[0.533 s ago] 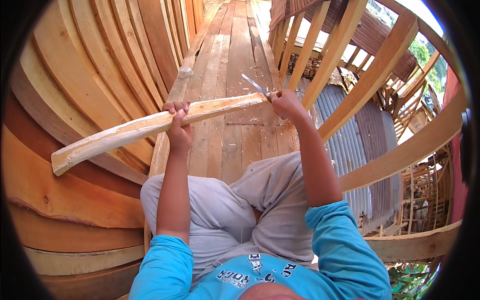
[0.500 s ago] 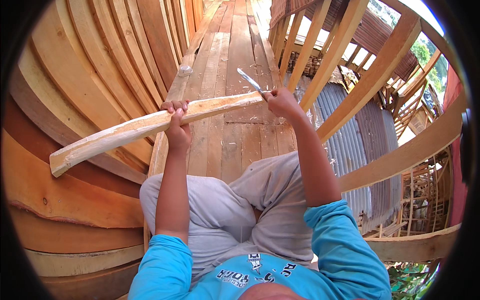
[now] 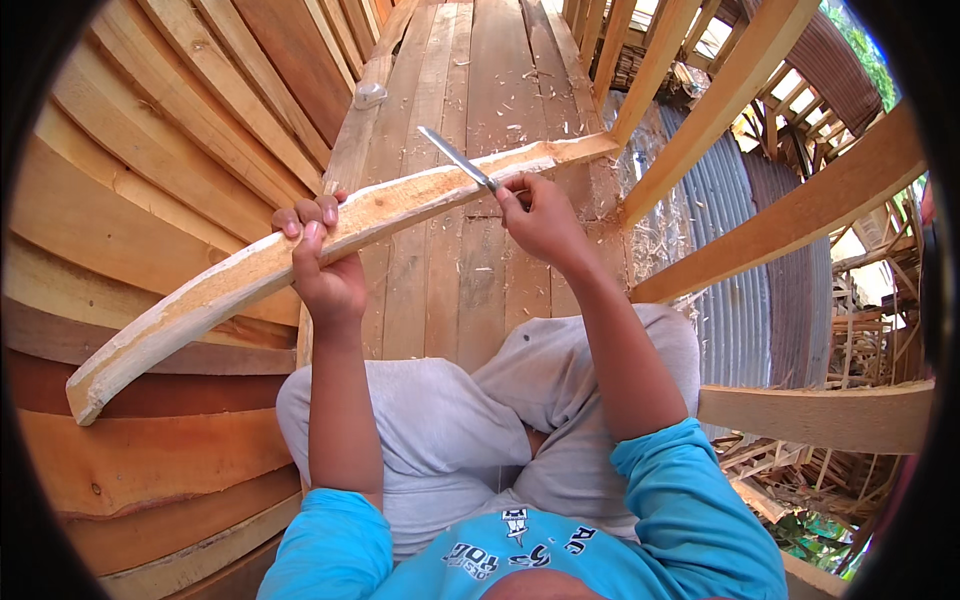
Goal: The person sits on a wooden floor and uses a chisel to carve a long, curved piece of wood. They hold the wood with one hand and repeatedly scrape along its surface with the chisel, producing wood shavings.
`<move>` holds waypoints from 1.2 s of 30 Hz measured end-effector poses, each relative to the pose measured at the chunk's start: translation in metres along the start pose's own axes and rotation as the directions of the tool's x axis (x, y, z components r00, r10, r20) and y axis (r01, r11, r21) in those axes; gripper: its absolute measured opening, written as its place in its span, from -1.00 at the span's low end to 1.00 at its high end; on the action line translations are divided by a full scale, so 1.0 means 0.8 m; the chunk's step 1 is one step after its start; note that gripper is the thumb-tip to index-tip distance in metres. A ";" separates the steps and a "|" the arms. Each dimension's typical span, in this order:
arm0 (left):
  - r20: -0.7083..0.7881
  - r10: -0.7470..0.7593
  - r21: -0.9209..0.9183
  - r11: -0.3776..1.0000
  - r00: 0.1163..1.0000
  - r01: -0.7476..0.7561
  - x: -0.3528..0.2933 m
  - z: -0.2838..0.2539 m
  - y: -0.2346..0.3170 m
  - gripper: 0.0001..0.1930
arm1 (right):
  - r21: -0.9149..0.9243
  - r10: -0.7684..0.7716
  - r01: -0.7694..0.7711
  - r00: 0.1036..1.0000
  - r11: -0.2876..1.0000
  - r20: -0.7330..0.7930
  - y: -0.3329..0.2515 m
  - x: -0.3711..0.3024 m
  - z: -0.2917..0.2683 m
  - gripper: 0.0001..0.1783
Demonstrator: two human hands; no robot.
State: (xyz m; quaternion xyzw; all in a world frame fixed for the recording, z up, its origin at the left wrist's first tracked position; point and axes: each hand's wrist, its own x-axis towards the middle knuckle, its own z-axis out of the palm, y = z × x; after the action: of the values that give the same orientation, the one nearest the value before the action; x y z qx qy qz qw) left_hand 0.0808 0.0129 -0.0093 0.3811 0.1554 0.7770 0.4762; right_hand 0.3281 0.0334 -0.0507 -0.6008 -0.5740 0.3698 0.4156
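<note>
A long, slightly curved piece of pale wood lies slantwise across in front of me, its left end lower and its right end reaching the slats. White rough edges run along its sides. My left hand is closed around it left of its middle, fingers over the far edge and thumb on top. In my right hand is a knife, gripped by its handle, which the fingers mostly hide. The blade points up and to the left, across the wood; whether its edge touches the wood, I cannot tell.
Wood shavings are scattered over the plank floor. Upright boards line the left side. On the right stand wooden slats, with corrugated metal sheeting beyond them. A small whitish object sits near the boards.
My right hand and the knife have moved left along the wood, away from its right end. The wood tilts more, its left end lower; my left hand has shifted left and nearer.
</note>
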 end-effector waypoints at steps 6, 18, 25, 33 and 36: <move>-0.056 0.006 0.019 1.000 0.998 -0.005 0.000 -0.003 -0.010 -0.81 | 0.130 -0.004 -0.001 0.999 0.992 0.034 0.004 0.008 -0.013 -0.72; -0.307 0.001 0.076 0.997 0.952 0.023 -0.010 0.026 -0.003 -0.83 | -0.147 -0.066 0.069 0.997 0.987 0.029 -0.018 -0.009 0.011 -0.64; -0.295 0.010 0.086 0.996 0.956 0.016 -0.009 0.030 -0.007 -0.82 | -0.386 0.112 -0.257 0.927 0.886 -0.359 0.003 0.013 0.022 -0.30; -0.311 -0.001 0.095 0.995 0.950 0.032 -0.009 0.032 -0.003 -0.83 | -0.509 -0.110 -0.061 0.948 0.859 -0.300 -0.009 -0.001 0.051 -0.39; -0.304 0.004 0.101 0.995 0.953 0.028 -0.009 0.030 -0.002 -0.83 | -0.514 -0.119 -0.085 0.929 0.853 -0.351 0.000 0.002 0.049 -0.40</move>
State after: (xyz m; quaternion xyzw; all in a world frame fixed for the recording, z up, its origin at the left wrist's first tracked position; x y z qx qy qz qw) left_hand 0.1019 0.0044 0.0024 0.2806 0.2691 0.8142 0.4311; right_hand 0.2918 0.0382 -0.0657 -0.7443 -0.5689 0.0768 0.3414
